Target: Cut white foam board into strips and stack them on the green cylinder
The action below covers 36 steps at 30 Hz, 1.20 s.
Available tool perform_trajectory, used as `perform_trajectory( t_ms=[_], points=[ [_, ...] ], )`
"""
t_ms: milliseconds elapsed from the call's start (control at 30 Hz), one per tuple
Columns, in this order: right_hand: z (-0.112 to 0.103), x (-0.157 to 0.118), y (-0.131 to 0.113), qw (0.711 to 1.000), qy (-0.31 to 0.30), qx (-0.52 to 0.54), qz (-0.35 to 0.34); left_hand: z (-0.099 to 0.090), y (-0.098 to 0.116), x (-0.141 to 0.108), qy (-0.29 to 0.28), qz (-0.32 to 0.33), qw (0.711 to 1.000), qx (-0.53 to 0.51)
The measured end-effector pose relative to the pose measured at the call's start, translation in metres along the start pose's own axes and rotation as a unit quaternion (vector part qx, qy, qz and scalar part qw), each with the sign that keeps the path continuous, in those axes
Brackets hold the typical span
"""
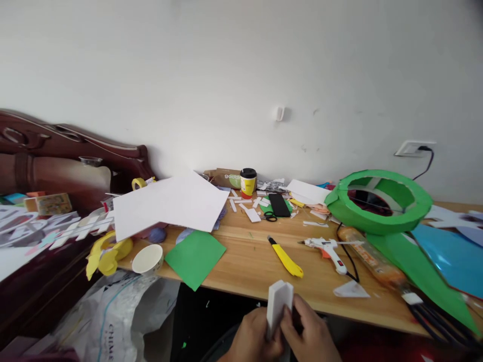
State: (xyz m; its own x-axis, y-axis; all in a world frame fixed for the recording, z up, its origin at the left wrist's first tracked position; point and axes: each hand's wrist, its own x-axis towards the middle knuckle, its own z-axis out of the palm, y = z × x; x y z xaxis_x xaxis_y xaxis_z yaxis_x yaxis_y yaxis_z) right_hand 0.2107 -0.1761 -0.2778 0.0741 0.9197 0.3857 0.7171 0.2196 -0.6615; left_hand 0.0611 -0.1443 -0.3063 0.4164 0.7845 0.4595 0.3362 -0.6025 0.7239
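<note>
Between my two hands, just in front of the table's near edge, are small white foam board pieces (278,301), held upright and pressed together. My left hand (253,336) wraps round their left side, fingers closed. From the right, my right hand (307,329) pinches them with thumb and fingers. Their lower ends are hidden by my hands. On the table beyond lies a yellow utility knife (287,259), its tip pointing away to the left. A white hot glue gun (327,248) rests to its right, with a black cord.
A green ring-shaped paper construction (381,229) stands at the right. Green paper (195,259), a white bowl (148,260) and a large white sheet (177,201) lie at the left. Farther back are scissors (270,216), a phone (279,205) and a lidded cup (248,184).
</note>
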Motion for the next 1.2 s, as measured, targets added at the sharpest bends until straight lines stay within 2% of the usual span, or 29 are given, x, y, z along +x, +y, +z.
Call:
perform_trajectory(
  t_ms=[267, 367, 467, 600, 767, 900, 1100, 1200],
  points=[
    [-0.020, 0.003, -0.011, 0.999, -0.023, -0.010, -0.022, 0.000, 0.003, 0.000, -0.014, -0.009, 1.000, 0.002],
    [-0.015, 0.002, -0.008, 0.999, -0.003, -0.019, -0.034, -0.005, 0.011, 0.006, -0.019, -0.038, 0.998, -0.056],
    [-0.006, -0.001, -0.002, 0.998, 0.006, -0.030, -0.058, -0.013, 0.020, 0.010, -0.050, -0.082, 0.988, -0.124],
    [-0.002, -0.003, 0.001, 0.996, 0.023, -0.034, -0.083, -0.020, 0.026, 0.013, -0.077, -0.124, 0.978, -0.149],
    [-0.007, -0.003, -0.002, 0.995, 0.018, -0.028, -0.096, -0.024, 0.026, 0.012, -0.094, -0.083, 0.976, -0.177],
    [-0.004, -0.008, -0.004, 0.995, 0.036, -0.030, -0.091, -0.023, 0.024, 0.009, -0.090, -0.047, 0.982, -0.158],
    [0.007, -0.014, -0.011, 0.997, 0.068, -0.035, -0.018, -0.014, 0.017, 0.005, -0.067, -0.019, 0.990, -0.123],
    [0.007, -0.012, -0.012, 0.997, 0.064, -0.032, -0.013, -0.011, 0.014, 0.004, -0.060, -0.020, 0.990, -0.123]
  ],
)
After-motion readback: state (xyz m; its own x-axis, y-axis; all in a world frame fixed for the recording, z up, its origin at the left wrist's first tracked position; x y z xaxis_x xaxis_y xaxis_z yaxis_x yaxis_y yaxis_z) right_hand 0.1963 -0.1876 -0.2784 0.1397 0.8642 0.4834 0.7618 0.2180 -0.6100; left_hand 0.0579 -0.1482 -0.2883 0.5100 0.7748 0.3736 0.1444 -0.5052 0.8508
